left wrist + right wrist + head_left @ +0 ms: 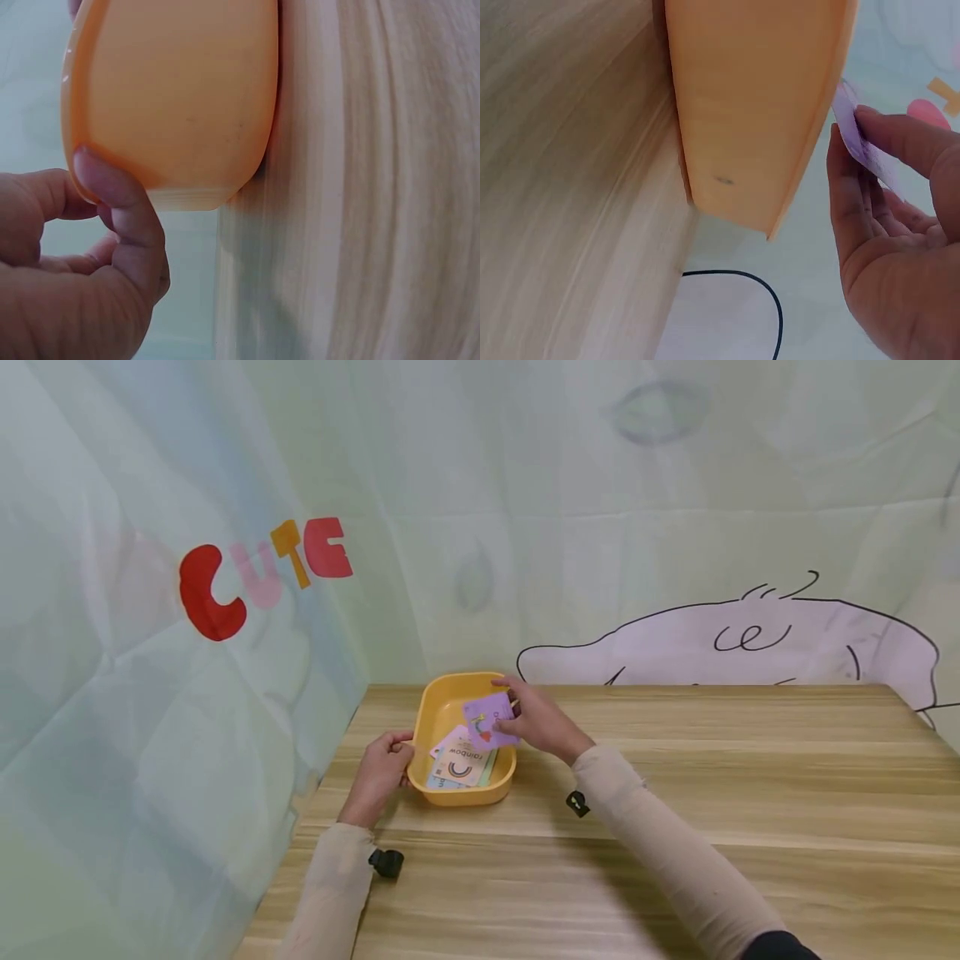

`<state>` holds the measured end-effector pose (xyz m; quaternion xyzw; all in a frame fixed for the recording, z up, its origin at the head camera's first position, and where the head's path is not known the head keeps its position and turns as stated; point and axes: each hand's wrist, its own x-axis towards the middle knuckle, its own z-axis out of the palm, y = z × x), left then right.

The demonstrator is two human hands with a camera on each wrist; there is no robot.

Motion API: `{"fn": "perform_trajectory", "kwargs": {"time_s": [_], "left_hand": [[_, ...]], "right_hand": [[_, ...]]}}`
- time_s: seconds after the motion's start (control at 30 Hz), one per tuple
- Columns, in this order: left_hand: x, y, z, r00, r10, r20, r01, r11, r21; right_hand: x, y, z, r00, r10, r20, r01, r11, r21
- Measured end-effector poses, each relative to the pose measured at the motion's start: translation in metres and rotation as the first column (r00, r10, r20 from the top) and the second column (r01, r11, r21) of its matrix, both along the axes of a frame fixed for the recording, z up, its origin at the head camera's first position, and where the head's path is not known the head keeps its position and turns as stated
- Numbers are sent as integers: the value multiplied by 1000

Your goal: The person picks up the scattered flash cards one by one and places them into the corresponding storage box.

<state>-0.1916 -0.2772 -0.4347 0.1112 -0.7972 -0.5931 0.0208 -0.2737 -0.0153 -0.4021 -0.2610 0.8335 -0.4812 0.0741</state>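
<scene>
A yellow-orange plastic basin [435, 710] sits on the wooden table, several picture cards lying in its near half. The top card [467, 763] carries a rainbow drawing and the word "rainbow". My left hand [378, 777] pinches the basin's left rim between thumb and fingers, as the left wrist view also shows. Over the basin's right side, my right hand [546, 720] holds a purple card [487, 718] with a small colourful picture. In the right wrist view the purple card [859, 139] is gripped between thumb and fingers, close to the basin's rim.
The wood-grain table [712, 777] stretches to the right of the basin. Behind it hangs a pale green cloth [480, 485] with a cartoon drawing, and to the left a cloth with the word "CUTE" [213, 593]. A small black device [387, 862] sits at the left wrist.
</scene>
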Motion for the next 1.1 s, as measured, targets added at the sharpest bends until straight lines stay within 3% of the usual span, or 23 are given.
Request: {"fn": "perform_trajectory", "kwargs": {"time_s": [0.2, 0.43, 0.77, 1.1], "left_hand": [[0, 1, 0, 1000, -1, 4, 1, 1000, -8], [-2, 3, -2, 1000, -6, 7, 7, 1000, -10], [-2, 1, 0, 1000, -16, 26, 16, 1000, -12], [3, -13, 4, 998, -11, 66, 14, 999, -51]], "right_hand": [[-1, -1, -8, 999, -2, -44, 3, 1000, 27], [0, 6, -15, 999, -15, -43, 17, 998, 66], [4, 11, -14, 998, -6, -55, 8, 999, 37], [5, 30, -5, 1000, -7, 2, 7, 998, 59]]}}
